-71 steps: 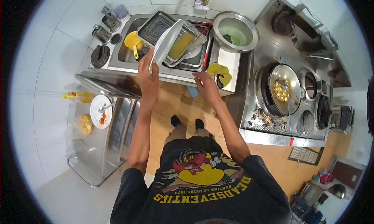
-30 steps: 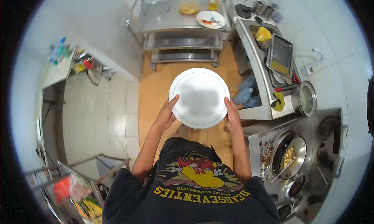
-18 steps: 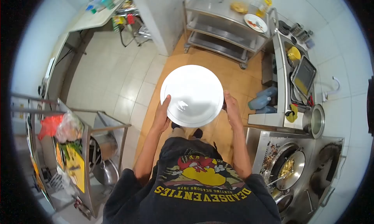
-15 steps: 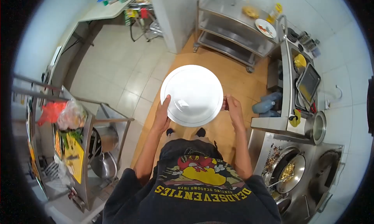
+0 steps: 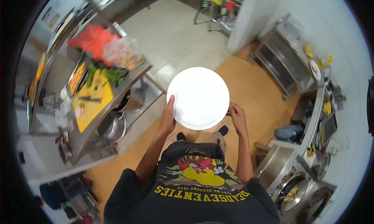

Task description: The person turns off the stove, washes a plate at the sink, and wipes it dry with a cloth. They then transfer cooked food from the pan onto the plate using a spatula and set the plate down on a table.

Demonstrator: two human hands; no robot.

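Observation:
A round white plate [image 5: 198, 98] is held in front of my body, above the floor, its face turned up. My left hand [image 5: 168, 115] grips its left edge, with the thumb lying over the rim. At the plate's lower right edge is my right hand [image 5: 237, 115], its fingers pinched at the rim and partly hidden there. No food shows on the plate, and its surface looks bright and plain.
To the left, a steel table [image 5: 134, 74] bears a yellow cutting board [image 5: 102, 92] with a knife, green vegetables and a red plastic bag [image 5: 93, 41]. A steel trolley [image 5: 286, 54] stands upper right. Lower right, a wok [image 5: 292, 195] with food sits on the stove.
The plate has gone from one hand above the sink to both hands before my body. My view has turned left, bringing the cutting-board table closer and moving the sink and stove to the far right.

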